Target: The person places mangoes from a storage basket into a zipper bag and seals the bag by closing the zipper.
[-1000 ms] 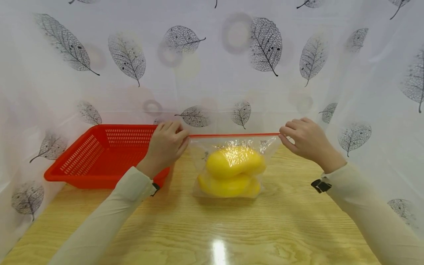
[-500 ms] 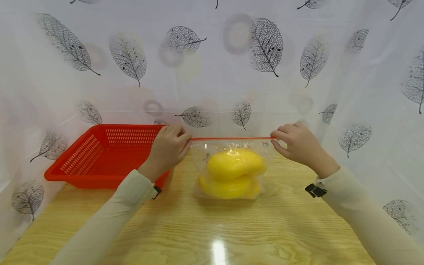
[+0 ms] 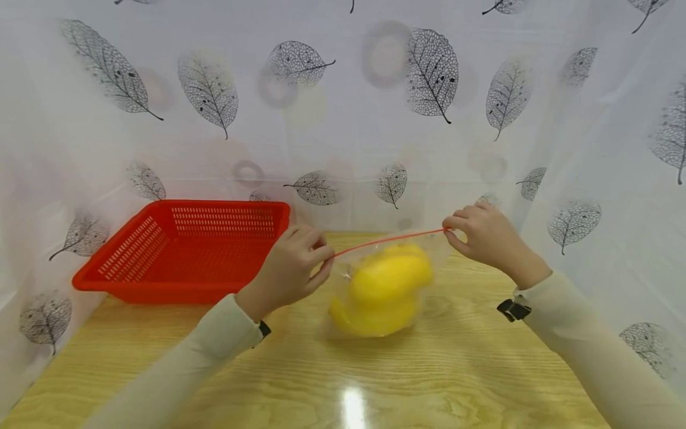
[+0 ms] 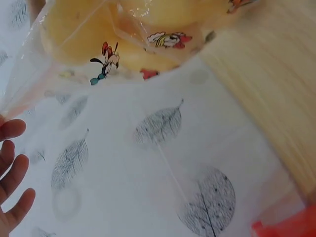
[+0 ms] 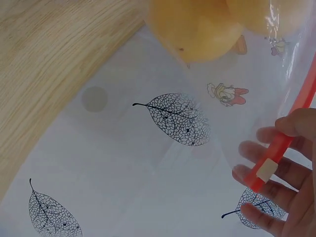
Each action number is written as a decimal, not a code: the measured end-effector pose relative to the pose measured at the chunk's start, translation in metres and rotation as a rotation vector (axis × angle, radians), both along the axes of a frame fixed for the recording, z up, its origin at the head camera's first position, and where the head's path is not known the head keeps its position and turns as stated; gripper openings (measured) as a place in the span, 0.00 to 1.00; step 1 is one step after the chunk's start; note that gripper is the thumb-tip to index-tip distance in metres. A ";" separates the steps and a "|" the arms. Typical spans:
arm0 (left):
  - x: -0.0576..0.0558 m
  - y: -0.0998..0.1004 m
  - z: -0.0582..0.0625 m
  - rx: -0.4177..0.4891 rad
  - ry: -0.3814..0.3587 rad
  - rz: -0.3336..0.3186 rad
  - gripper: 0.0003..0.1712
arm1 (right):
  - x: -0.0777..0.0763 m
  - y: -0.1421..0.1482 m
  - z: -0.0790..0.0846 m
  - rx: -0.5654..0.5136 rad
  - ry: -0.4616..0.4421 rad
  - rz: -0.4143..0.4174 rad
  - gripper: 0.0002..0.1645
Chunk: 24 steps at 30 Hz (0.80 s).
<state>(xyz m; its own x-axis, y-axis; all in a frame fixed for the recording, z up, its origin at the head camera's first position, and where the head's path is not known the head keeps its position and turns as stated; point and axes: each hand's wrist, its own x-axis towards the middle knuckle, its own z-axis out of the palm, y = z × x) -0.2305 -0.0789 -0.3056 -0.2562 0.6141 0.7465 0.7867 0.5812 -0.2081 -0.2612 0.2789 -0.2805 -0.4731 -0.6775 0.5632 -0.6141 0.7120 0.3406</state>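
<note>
A clear zip bag with a red zip strip holds several yellow fruits, blurred in the head view. My left hand pinches the strip's left end, lower than the right end. At the other end my right hand pinches the strip between thumb and fingers. A white slider sits on the strip near its tip in the right wrist view, close to the right fingers. Small cartoon figures are printed on the plastic. The strip slopes up toward the right.
To the left stands a red perforated basket on the wood-grain table. Behind it and along both sides hangs a white sheet printed with dark leaves. Black straps show at the sleeves.
My left hand has come right and toward the person, tilting the strip and swinging the bag of fruit slightly. Earlier the right hand moved a little left along the strip, then stayed nearly still.
</note>
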 end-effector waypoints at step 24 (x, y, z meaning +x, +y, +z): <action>0.062 0.099 -0.032 -0.093 0.079 -0.122 0.08 | 0.023 -0.007 0.004 -0.179 -0.422 -0.422 0.11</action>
